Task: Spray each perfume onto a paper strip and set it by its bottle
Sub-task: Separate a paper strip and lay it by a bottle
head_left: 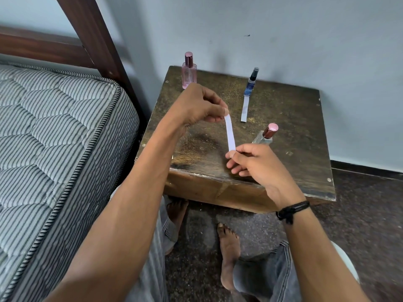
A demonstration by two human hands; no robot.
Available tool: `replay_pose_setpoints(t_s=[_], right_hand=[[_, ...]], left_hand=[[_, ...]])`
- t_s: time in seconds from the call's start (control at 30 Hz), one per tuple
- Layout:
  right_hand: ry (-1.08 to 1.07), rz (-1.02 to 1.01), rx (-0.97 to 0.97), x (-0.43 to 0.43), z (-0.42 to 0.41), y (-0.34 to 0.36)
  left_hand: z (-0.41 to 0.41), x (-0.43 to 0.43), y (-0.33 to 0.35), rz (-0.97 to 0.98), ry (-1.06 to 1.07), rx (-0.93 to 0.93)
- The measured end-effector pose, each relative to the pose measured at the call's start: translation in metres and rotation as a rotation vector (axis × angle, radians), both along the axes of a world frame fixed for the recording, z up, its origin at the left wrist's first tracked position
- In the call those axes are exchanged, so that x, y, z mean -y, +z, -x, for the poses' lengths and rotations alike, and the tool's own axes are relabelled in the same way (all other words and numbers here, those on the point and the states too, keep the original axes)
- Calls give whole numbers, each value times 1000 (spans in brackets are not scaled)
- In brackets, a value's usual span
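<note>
A white paper strip (230,133) hangs above the worn wooden table (294,118). My left hand (200,105) pinches its far end and my right hand (250,162) pinches its near end. A pink perfume bottle (189,70) stands at the table's far left corner, just behind my left hand. A slim blue bottle (251,82) stands at the far middle, with another paper strip (245,110) lying in front of it. A clear bottle with a pink cap (266,135) stands right behind my right hand.
A striped mattress (54,138) on a dark wooden bed frame (96,33) lies close to the table's left side. A grey wall (305,40) rises behind the table. My knees and bare feet (227,247) are below the table's front edge on a dark speckled floor.
</note>
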State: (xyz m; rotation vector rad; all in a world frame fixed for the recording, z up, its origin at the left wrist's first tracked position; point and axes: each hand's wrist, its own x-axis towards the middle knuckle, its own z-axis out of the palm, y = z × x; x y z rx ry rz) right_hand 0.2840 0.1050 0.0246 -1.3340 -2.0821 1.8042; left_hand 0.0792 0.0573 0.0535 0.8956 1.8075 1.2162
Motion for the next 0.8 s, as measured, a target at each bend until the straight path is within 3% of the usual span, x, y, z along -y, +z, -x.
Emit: replay_pose_setpoints(t_s=[0.3, 0.47, 0.8], right_hand=[[-43, 104, -139, -4, -2, 5], [-34, 41, -43, -2, 1, 0], [-57, 8, -74, -1, 3, -1]], left_hand=[[0, -2, -3, -80, 31, -97], [-4, -1, 3, -130, -41, -67], [-2, 0, 3, -181, -35, -79]])
